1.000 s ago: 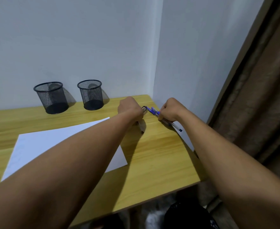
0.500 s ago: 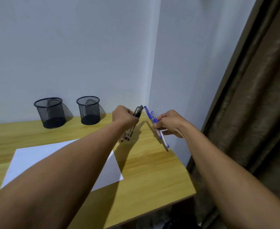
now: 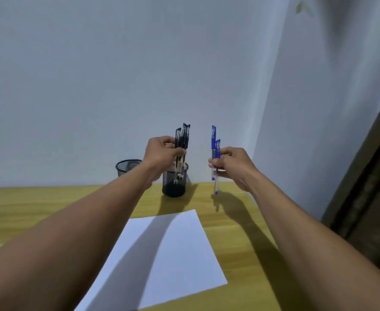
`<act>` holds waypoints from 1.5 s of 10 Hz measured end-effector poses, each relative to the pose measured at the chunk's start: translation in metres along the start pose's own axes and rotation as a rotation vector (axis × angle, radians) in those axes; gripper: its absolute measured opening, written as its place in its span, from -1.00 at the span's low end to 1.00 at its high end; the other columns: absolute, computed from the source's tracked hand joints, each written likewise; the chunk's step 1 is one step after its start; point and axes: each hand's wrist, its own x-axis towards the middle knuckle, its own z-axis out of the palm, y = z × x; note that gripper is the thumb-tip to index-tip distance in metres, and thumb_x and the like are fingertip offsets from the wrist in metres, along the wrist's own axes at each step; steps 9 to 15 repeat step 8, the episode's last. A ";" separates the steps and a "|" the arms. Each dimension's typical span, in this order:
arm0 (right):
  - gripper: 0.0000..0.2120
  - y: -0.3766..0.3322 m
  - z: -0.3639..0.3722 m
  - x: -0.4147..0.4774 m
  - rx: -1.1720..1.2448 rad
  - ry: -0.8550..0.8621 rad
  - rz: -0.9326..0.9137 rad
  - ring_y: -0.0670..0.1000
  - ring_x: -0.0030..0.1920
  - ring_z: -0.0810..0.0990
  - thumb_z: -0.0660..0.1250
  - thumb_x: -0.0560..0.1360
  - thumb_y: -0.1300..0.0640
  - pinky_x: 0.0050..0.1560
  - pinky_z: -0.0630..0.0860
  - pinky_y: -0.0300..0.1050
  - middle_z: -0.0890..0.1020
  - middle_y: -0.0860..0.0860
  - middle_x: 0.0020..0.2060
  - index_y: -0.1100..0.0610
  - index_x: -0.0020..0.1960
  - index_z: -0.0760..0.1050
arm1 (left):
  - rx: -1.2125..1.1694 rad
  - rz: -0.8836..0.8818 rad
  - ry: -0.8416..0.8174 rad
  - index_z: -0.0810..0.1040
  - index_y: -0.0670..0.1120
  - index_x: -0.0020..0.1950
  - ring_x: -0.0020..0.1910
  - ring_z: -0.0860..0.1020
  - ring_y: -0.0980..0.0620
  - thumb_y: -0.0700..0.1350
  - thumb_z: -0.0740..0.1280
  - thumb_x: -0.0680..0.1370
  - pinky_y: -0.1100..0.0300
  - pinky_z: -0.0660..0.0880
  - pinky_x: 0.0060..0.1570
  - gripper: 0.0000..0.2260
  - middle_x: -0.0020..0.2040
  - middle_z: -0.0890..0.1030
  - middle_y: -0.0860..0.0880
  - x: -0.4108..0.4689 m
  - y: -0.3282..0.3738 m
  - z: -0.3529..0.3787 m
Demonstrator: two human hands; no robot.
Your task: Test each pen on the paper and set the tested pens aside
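My left hand [image 3: 162, 156] is closed around a bundle of black pens [image 3: 182, 140], held upright in the air in front of the right mesh cup. My right hand [image 3: 231, 164] grips two blue pens [image 3: 214, 149], also upright, caps up, their tips just above the table. Both hands hover over the far part of the wooden table [image 3: 240, 221]. A blank white sheet of paper [image 3: 173, 254] lies flat on the table below and between my forearms, partly covered by my left arm.
Two black mesh pen cups stand at the back by the wall: one [image 3: 174, 187] right behind the black pens, the other [image 3: 126, 167] partly hidden by my left wrist. A white wall corner lies behind, a brown curtain [image 3: 368, 198] on the right.
Both hands lifted the pens off the table's back right corner and turned them upright. My view swung right and up, so the cups now sit behind my left hand.
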 end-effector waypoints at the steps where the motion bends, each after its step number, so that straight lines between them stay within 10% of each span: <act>1: -0.80 -0.014 0.037 0.021 0.059 0.022 -0.079 0.10 -0.08 0.68 0.35 0.53 0.46 0.03 0.67 0.03 0.68 0.18 -0.06 0.25 0.09 0.54 | -0.077 0.043 0.046 0.57 -0.23 0.09 -0.17 0.67 -0.11 -0.42 0.45 0.42 0.03 0.64 -0.06 -0.72 -0.09 0.70 -0.20 0.018 0.010 -0.039; 6: -0.87 0.010 0.123 0.089 -0.333 0.110 -0.140 0.16 -0.11 0.70 0.49 0.45 0.26 0.01 0.66 0.12 0.62 0.00 -0.32 0.14 -0.08 0.55 | 0.104 0.069 0.364 0.65 -0.06 0.03 -0.21 0.69 0.05 -0.32 0.46 0.41 0.25 0.59 -0.24 -0.74 -0.10 0.72 -0.03 0.074 -0.041 -0.112; 8: -0.64 0.005 0.119 0.084 -0.415 0.105 -0.103 0.02 -0.11 0.65 0.54 0.45 0.14 -0.22 0.44 -0.19 0.72 0.10 0.04 0.17 0.20 0.59 | 0.199 -0.074 0.390 0.64 -0.19 0.12 -0.16 0.62 0.04 -0.31 0.53 0.37 0.31 0.50 -0.17 -0.66 -0.03 0.70 -0.11 0.066 -0.051 -0.103; 15: -0.64 0.005 0.119 0.084 -0.415 0.105 -0.103 0.02 -0.11 0.65 0.54 0.45 0.14 -0.22 0.44 -0.19 0.72 0.10 0.04 0.17 0.20 0.59 | 0.199 -0.074 0.390 0.64 -0.19 0.12 -0.16 0.62 0.04 -0.31 0.53 0.37 0.31 0.50 -0.17 -0.66 -0.03 0.70 -0.11 0.066 -0.051 -0.103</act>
